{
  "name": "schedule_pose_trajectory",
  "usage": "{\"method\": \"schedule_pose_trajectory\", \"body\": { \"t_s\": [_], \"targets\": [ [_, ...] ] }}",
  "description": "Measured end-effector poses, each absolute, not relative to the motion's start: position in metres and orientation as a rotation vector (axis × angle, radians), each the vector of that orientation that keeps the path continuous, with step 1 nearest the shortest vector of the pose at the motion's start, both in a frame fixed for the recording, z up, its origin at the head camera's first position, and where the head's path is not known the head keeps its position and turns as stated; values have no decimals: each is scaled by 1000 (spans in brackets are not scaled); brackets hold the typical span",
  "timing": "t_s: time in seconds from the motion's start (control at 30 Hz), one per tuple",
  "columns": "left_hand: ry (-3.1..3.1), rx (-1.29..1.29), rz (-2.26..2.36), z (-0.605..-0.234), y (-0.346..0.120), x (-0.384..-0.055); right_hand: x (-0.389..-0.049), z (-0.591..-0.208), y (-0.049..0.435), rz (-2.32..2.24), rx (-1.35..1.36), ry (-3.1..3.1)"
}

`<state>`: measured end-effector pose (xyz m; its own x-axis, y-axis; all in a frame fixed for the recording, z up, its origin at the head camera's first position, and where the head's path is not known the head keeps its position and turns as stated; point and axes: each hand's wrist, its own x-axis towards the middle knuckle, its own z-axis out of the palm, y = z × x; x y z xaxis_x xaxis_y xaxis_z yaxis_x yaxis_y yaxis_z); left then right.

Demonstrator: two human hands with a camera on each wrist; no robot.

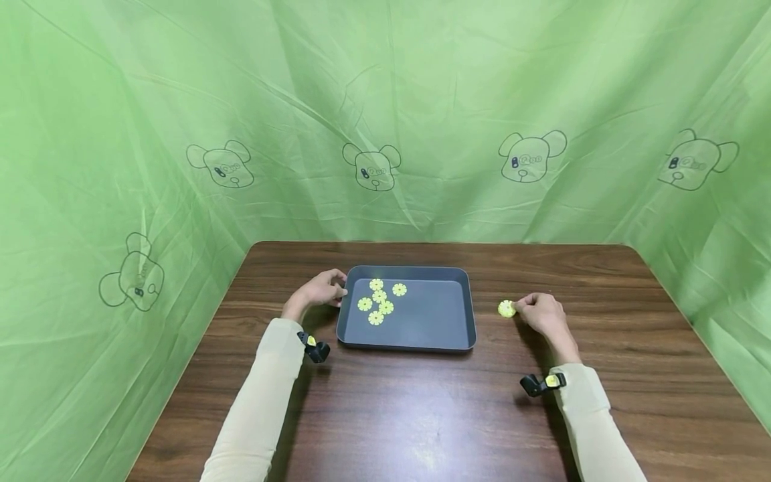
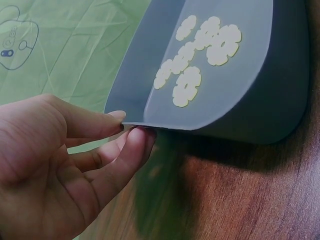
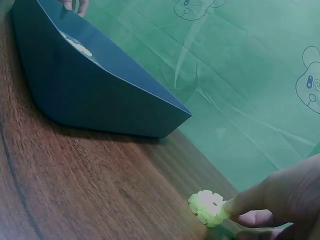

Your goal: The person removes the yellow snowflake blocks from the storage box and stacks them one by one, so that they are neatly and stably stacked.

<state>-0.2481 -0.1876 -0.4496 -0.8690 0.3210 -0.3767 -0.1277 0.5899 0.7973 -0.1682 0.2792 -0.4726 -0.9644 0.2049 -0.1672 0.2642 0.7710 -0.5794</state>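
A dark grey rectangular tray (image 1: pixel 429 314) lies on the table, with several flat yellow flower-shaped pieces (image 1: pixel 376 318) in its left half. My left hand (image 1: pixel 322 289) pinches the tray's left rim; in the left wrist view the thumb is on the inner side and the curled fingers are beneath the edge. To the right of the tray, my right hand (image 1: pixel 544 313) holds one more yellow flower-shaped piece (image 3: pixel 206 207) by its edge between thumb and finger. That piece is at or just above the tabletop; I cannot tell which.
The brown wood-grain table (image 1: pixel 385 402) has a back edge that meets a green curtain (image 1: pixel 446 201) printed with bear-head outlines. Black wrist cameras are strapped over both pale sleeves (image 1: pixel 255 395). Bare wood shows between the tray and the right hand.
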Motion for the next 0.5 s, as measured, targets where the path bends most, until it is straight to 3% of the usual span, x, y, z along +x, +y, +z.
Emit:
{"method": "schedule_pose_trajectory", "body": {
  "t_s": [0.5],
  "targets": [
    [2330, 150, 1242, -451, -189, -248, -168, -465, 275, -998, 370, 2989]
  ]
}}
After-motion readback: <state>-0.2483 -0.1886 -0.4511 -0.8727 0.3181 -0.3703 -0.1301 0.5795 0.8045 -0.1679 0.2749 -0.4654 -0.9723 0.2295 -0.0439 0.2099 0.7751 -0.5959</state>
